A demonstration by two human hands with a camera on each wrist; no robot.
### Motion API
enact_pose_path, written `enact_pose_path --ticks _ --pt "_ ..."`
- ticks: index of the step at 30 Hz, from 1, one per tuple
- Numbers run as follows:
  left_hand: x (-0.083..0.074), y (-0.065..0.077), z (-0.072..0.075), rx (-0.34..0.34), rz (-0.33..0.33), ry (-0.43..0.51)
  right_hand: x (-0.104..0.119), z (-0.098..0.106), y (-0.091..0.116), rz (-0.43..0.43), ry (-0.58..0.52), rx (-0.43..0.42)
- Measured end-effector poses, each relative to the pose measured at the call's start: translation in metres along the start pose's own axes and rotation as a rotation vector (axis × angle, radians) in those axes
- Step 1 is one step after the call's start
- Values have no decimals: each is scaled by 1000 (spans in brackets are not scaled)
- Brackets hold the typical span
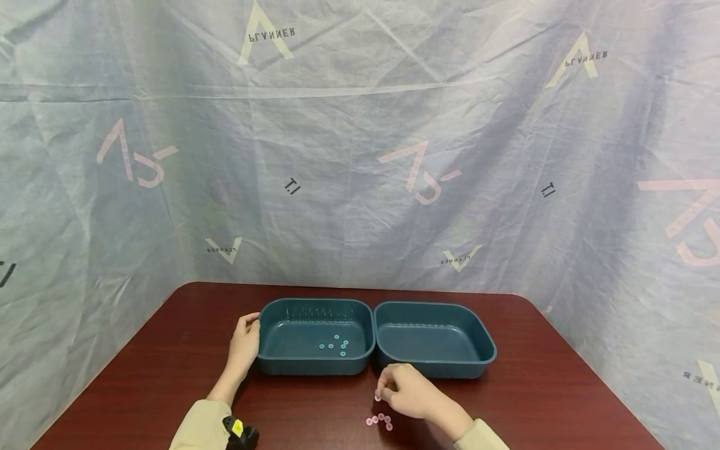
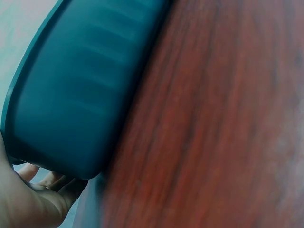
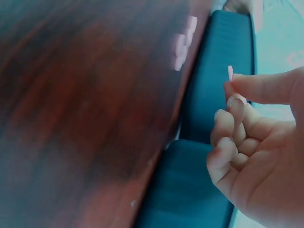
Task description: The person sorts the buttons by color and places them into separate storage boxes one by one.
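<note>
My right hand (image 1: 409,390) pinches a small round pink button (image 3: 231,73) between thumb and forefinger, above the table in front of the bins. Its other fingers are curled in. Just below lie several more pink buttons (image 1: 380,417) in a loose cluster. Against the outer end of the left blue-green plastic bin (image 1: 315,367), my left hand (image 1: 244,347) grips with its fingers at the rim and end wall; part of those fingers is hidden in the left wrist view. Several light blue buttons (image 1: 342,346) are scattered on that bin's floor.
A second blue-green bin (image 1: 435,369) stands end to end with the left one, with no buttons visible inside. Both sit on a dark red wooden table (image 1: 304,406). A grey printed cloth (image 1: 337,156) hangs behind and at both sides.
</note>
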State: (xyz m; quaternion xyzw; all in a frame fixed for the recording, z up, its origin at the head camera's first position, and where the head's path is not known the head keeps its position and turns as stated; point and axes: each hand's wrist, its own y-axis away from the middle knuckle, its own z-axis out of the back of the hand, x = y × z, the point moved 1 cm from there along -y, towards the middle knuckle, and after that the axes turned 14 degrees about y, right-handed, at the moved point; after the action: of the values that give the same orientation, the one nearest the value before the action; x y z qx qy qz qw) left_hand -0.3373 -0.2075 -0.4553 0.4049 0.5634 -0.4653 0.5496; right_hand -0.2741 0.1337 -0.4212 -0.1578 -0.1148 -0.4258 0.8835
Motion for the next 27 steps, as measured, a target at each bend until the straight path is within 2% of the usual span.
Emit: enact_pose_path --ticks 7,21,27 --pt "0 -2 -1 -2 -8 0 2 13 1 -25 0 -48" --pt "-1 0 -1 -7 -8 -2 2 23 -3 -25 -2 -161" --pt "-2 1 -2 2 -7 4 -2 28 -5 -51 8 -196"
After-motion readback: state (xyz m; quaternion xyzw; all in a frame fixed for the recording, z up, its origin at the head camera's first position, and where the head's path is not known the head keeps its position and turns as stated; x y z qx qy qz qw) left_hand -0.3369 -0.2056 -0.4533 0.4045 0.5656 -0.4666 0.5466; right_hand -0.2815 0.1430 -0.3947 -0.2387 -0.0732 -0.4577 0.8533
